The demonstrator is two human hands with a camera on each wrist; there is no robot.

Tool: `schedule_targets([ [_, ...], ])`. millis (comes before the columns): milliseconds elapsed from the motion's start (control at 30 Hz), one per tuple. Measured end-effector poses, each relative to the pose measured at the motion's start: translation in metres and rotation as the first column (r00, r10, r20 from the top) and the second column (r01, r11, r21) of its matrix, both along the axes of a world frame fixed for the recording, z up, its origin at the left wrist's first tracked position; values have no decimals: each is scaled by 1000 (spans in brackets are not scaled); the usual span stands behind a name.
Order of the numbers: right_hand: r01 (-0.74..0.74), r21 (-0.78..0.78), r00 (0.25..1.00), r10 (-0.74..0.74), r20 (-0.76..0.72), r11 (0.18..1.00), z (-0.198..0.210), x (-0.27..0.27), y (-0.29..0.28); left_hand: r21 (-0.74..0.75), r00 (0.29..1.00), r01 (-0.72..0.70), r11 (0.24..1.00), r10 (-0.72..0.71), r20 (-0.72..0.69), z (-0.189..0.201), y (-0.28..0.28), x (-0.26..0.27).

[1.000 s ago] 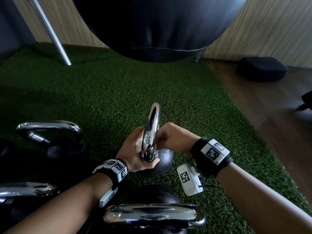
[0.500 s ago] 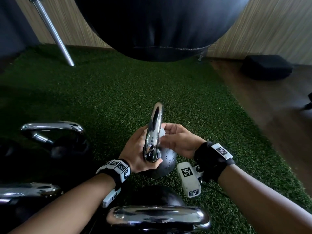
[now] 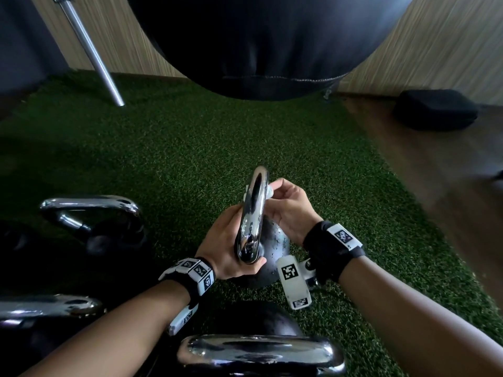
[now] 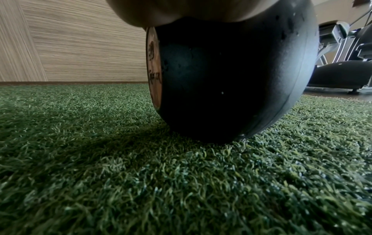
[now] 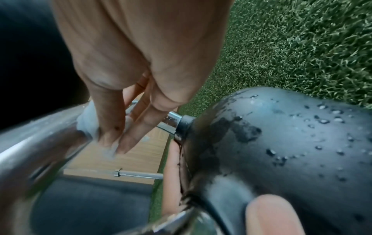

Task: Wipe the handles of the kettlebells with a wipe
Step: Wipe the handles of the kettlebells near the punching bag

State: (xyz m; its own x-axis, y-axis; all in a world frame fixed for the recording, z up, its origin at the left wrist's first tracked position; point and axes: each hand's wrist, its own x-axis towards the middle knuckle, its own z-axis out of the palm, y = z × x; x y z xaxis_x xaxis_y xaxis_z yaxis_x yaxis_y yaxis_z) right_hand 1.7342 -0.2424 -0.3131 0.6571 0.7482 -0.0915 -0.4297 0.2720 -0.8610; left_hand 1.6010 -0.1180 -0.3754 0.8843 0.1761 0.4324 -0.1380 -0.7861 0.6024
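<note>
Item: green turf [image 3: 190, 148], on which several kettlebells are set; overhead, a large black bag [image 3: 258, 42] is hung, and a steel bar [image 3: 92, 53] is leaned at the far left. Item: the kettlebell being worked [image 3: 272, 240], black and beaded with droplets, resting on the turf directly in front of the body, between the two wrists. Its chrome handle [image 3: 251, 216] is seen edge-on from the head view, its long axis running away from the person, near end low by the left palm, far end raised. Item: left hand [image 3: 226, 246], set against the left side of the handle at its near end, thumb under the chrome; whether the fingers are curled round it cannot be told. Item: right hand [image 3: 288, 208], on the right side and nearer the far end, fingers pinched on the wipe. Item: wipe [image 3: 268, 190], a small white wad pressed against the upper far stretch of the handle. The coming stroke is judged to run along that axis, with the right hand better placed. Items: three further kettlebells, chrome handles at left [image 3: 89, 205], lower left [image 3: 49, 306] and nearest [image 3: 258, 352], which are touched by neither hand.
</note>
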Motion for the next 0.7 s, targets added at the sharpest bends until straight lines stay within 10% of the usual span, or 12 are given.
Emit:
schedule_targets([
  [367,404,-333,859,-228,458,852,9,4,10,-3,996,-6,1000,6,-84,-4,5,0],
  [700,489,-546,839,-194,509,681,15,5,21,58,995,-8,998,14,-95,-12,8,5],
])
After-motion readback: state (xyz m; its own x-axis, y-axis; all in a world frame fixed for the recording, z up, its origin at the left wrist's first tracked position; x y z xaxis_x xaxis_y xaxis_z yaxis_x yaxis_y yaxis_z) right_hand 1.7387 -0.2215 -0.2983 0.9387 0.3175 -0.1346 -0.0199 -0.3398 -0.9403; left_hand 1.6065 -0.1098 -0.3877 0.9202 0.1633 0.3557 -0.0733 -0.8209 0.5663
